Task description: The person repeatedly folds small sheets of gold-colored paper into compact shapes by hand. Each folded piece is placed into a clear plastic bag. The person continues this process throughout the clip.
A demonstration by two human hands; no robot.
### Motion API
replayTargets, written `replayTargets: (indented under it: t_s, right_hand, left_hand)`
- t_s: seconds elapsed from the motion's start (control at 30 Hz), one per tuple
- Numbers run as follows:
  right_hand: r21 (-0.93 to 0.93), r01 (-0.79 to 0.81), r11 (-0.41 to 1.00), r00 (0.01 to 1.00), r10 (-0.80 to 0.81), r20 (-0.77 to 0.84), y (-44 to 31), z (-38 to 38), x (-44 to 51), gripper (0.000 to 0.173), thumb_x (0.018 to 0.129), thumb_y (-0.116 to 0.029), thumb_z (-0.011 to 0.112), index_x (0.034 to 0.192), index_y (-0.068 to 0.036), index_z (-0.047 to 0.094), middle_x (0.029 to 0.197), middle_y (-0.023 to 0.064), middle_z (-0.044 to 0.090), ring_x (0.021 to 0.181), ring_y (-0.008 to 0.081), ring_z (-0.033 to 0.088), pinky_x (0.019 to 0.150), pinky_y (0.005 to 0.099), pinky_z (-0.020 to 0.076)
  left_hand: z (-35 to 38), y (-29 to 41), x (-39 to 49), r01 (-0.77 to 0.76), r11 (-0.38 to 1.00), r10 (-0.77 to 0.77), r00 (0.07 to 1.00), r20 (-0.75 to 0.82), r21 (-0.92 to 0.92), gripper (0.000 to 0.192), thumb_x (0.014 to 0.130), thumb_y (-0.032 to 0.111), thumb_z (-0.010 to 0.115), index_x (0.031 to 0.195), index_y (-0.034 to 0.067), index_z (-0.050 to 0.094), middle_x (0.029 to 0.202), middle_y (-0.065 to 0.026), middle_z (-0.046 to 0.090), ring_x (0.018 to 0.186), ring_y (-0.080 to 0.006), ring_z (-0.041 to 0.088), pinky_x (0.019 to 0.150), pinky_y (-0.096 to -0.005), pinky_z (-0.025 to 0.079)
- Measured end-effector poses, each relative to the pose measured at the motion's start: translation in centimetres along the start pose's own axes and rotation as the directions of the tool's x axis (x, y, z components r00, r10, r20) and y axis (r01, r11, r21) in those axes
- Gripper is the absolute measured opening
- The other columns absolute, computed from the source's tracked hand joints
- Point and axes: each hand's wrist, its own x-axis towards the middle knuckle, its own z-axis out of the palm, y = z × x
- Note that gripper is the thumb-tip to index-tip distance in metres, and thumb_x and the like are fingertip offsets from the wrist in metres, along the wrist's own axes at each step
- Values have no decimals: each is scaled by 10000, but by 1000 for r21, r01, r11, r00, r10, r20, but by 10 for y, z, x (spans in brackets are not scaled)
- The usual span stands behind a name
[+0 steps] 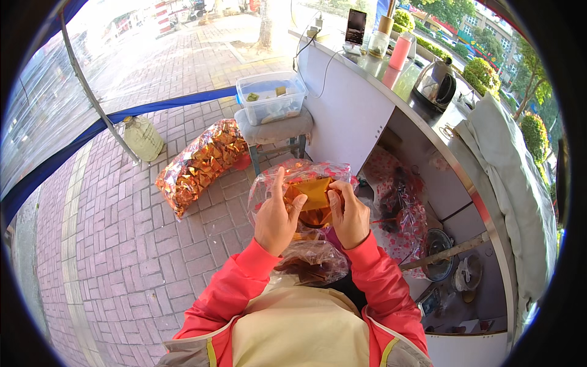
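Between my two hands is a folded piece of shiny gold foil paper [312, 192]. My left hand [278, 215] presses its left edge with the thumb, while the index finger points up and away. My right hand [349, 213] pinches the right edge between thumb and fingers. Just beyond and beneath the foil lies a clear plastic bag [263, 188] with red and pink printed shapes. Nearer my body, a second clear plastic bag [316, 261] holds brownish-gold sheets on my lap. What lies directly under the foil is partly hidden.
A long clear bag of folded gold foil pieces [206, 160] lies on the brick paving [151, 243]. Ahead, a padded stool [270, 130] bears a clear plastic box [273, 103]. On my right runs a counter [348, 87] with a kettle [435, 85] and a phone [356, 27].
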Motion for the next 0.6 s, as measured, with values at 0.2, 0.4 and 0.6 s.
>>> replayTargets:
  t_s: [0.2, 0.4, 0.6]
  right_hand:
    - [226, -267, 937, 955, 225, 193, 17, 0, -4, 183, 966, -116, 627, 1083, 18, 674, 769, 114, 675, 633, 165, 621, 607, 291, 495]
    - [382, -369, 848, 928, 311, 205, 22, 0, -4, 170, 971, -109, 625, 1054, 21, 698, 711, 25, 609, 651, 63, 525, 602, 237, 445]
    - [425, -422, 801, 906, 393, 158, 16, -5, -2, 150, 975, -92, 610, 1028, 19, 695, 723, 3, 604, 666, 48, 512, 609, 227, 438]
  left_hand:
    - [-28, -20, 2, 148, 950, -45, 937, 346, -277, 590, 879, 224, 770, 1371, 7, 528, 1122, -170, 694, 905, -261, 687, 832, -331, 531]
    - [-35, -24, 6, 117, 937, 32, 908, 417, -328, 411, 879, 152, 757, 1249, 16, 642, 1204, -120, 690, 1112, -225, 616, 991, -331, 461]
    - [-39, -12, 7, 97, 939, 29, 933, 358, -331, 440, 844, 153, 782, 1251, 43, 657, 1182, -92, 699, 1072, -228, 608, 963, -328, 471]
